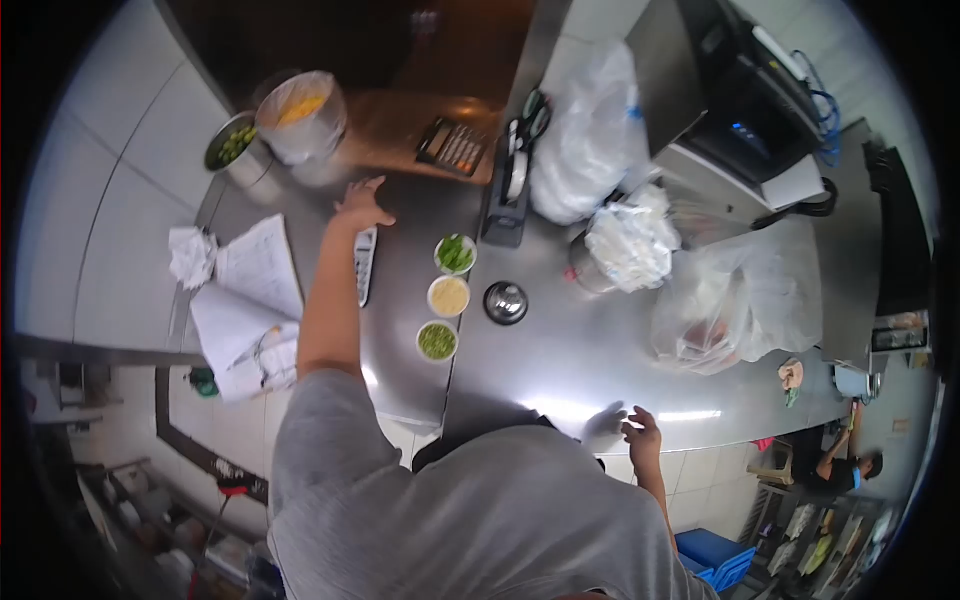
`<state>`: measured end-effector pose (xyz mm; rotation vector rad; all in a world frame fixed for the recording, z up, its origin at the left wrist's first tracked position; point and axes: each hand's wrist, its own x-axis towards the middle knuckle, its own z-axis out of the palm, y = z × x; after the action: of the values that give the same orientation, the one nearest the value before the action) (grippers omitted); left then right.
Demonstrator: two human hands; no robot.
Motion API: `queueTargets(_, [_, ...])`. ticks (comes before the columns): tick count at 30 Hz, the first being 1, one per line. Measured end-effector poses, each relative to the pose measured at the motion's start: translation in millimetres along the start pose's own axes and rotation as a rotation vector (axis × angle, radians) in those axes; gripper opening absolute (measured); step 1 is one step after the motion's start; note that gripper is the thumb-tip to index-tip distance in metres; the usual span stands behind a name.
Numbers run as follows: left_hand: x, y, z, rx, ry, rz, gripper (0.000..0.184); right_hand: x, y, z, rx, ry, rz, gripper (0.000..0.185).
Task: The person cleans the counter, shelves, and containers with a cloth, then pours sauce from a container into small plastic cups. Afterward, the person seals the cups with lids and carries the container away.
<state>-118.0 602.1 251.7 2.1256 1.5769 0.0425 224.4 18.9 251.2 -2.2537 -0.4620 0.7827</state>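
My left hand (362, 207) reaches out over the steel counter with its fingers spread and nothing in them. Just below its wrist lies a pale handset with buttons (366, 266); whether the hand touches it I cannot tell. My right hand (642, 436) hangs by the counter's front edge, fingers loosely curled and apart, holding nothing visible. Between the hands stand three small cups in a row: one of green leaves (455, 254), one of pale crumbly food (448, 296) and one of chopped greens (437, 341). Beside them sits a silver call bell (506, 302).
A bag-lined container of yellow food (300, 112) and a metal pot (236, 145) stand far left, near a calculator (455, 147). Papers (245, 320) lie left. A tape dispenser (508, 190), plastic bags (740, 300) and a black machine (745, 120) occupy the right. Another person (840, 470) is far right.
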Motion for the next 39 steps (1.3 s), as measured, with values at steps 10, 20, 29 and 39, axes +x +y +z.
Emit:
queueTargets(10, [-117.0, -110.1, -14.7, 0.028, 0.309, -0.019, 0.066, -0.4, -7.4, -1.8, -0.049, -0.134, -0.135, 0.045])
queueTargets(20, [-450.3, -145.7, 30.9, -0.485, 0.437, -0.558, 0.036, 6.1, 41.3, -18.6, 0.111, -0.365, -0.238, 0.038])
queueTargets(29, [-419.4, -134.6, 232.5, -0.841, 0.422, -0.899, 0.030, -38.3, 25.6, 4.0, 0.226, -0.471, -0.229, 0.032])
queueTargets(39, [-275.3, -148.5, 314.3, -1.194, 0.245, -0.625, 0.042, -81.3, -22.1, 82.0, 0.112, -0.306, -0.014, 0.034])
